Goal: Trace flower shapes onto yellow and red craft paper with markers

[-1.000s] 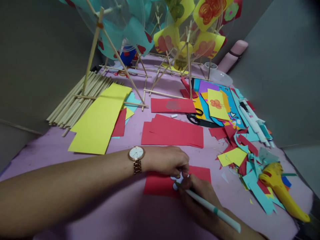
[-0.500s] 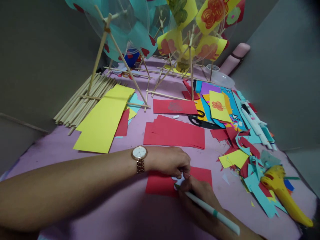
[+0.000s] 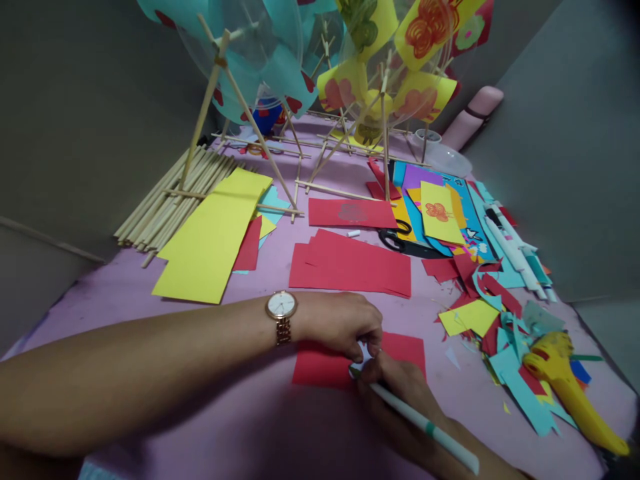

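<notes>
My right hand (image 3: 400,393) is closed around a white marker (image 3: 425,427) with a green band, its tip down on a red paper rectangle (image 3: 320,367). A small white paper piece (image 3: 356,367) with a green mark lies on the red paper at the marker's tip, mostly hidden by my fingers. My left hand (image 3: 350,325), with a gold watch (image 3: 281,305) on its wrist, reaches in from the left. Its fingers are curled and pressed onto the white piece, just above my right hand. A stack of red paper rectangles (image 3: 350,263) lies right behind my left hand.
Yellow sheets (image 3: 215,233) and wooden sticks (image 3: 165,200) lie at left. Stick-framed pinwheels (image 3: 280,67) stand at the back. Black-handled scissors (image 3: 393,239), paper scraps (image 3: 500,320), markers (image 3: 515,253) and a yellow glue gun (image 3: 570,387) lie at right. A pink bottle (image 3: 473,120) is farther back.
The view has shifted slightly. Both hands stay over the red paper with the marker tip at the white piece, and a little less of that piece shows between my fingers.
</notes>
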Demonstrator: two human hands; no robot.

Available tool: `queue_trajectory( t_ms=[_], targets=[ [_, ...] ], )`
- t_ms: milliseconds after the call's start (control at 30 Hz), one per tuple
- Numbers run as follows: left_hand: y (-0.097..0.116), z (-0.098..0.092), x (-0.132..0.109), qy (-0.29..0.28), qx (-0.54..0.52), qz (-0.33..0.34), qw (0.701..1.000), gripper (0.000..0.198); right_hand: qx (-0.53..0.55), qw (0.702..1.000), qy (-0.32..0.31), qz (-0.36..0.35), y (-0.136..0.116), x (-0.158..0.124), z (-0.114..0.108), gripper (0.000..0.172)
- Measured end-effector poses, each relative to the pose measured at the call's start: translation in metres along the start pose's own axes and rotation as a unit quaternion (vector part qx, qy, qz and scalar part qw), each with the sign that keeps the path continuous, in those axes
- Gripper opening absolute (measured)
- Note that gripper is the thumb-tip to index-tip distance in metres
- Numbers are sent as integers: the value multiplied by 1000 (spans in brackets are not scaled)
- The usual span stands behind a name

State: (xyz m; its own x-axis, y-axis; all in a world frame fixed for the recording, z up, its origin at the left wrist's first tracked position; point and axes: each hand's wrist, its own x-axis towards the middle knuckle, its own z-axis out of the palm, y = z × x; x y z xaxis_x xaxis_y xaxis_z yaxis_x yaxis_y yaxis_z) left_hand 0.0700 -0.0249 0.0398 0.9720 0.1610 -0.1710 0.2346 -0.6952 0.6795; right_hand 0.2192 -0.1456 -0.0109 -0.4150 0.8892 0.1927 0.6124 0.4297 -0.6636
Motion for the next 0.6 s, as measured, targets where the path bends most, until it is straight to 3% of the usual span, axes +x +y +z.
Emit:
queue_trajectory(
  t_ms=[600],
  targets=[
    [-3, 2, 0, -2, -1, -2, 1000, 20, 35, 999, -12, -15, 2, -2, 2, 20]
  ],
)
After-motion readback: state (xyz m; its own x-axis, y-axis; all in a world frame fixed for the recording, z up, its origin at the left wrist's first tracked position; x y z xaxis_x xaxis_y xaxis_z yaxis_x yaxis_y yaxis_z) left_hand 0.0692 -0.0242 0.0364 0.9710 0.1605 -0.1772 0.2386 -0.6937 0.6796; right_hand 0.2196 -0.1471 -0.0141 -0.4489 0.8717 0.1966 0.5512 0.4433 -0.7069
